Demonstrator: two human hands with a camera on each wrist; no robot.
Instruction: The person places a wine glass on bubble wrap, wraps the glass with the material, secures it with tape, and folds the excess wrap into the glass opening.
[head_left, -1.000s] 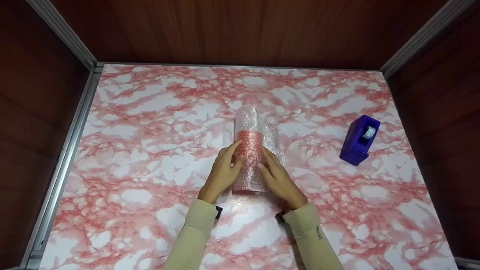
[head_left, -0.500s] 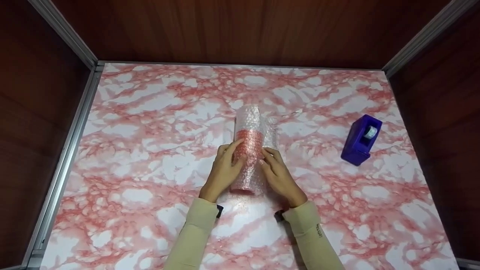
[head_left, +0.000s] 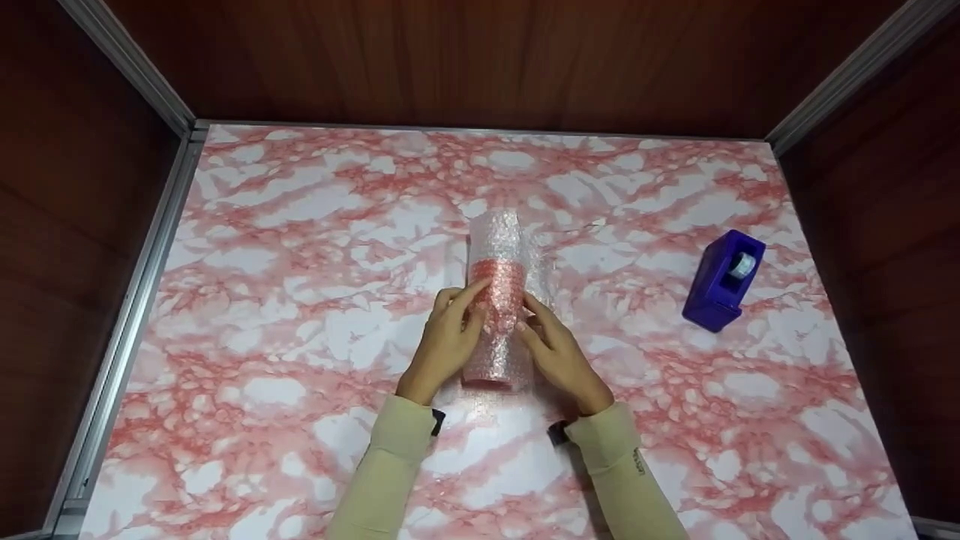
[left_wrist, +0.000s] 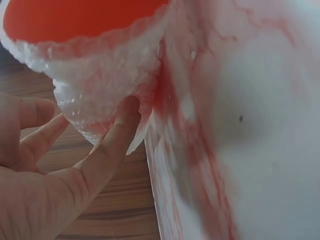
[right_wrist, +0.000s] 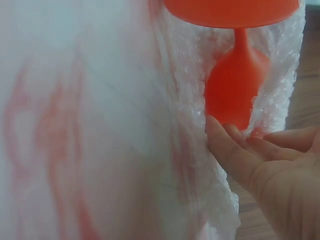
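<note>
A red-orange goblet (right_wrist: 234,85) lies on its side, rolled in clear bubble wrap (head_left: 495,234), at the middle of the table in the head view. Its stem and bowl show through the wrap's open side in the right wrist view, and its round foot (left_wrist: 85,19) faces the left wrist camera. My left hand (head_left: 444,337) grips the roll from the left, its index finger lying over the top. From the right my right hand (head_left: 559,351) holds the roll, fingertips at the wrap's edge beside the goblet. A loose flap of wrap spreads flat beyond the right fingers.
A purple tape dispenser (head_left: 721,281) with a roll of clear tape stands on the right of the red-and-white marbled table (head_left: 285,450). Dark wooden panels (head_left: 480,67) with metal rails close in the back and both sides.
The roll's near end has shifted slightly left and the wrap has turned a little under my fingers. Both hands stay on it, with small finger movements.
</note>
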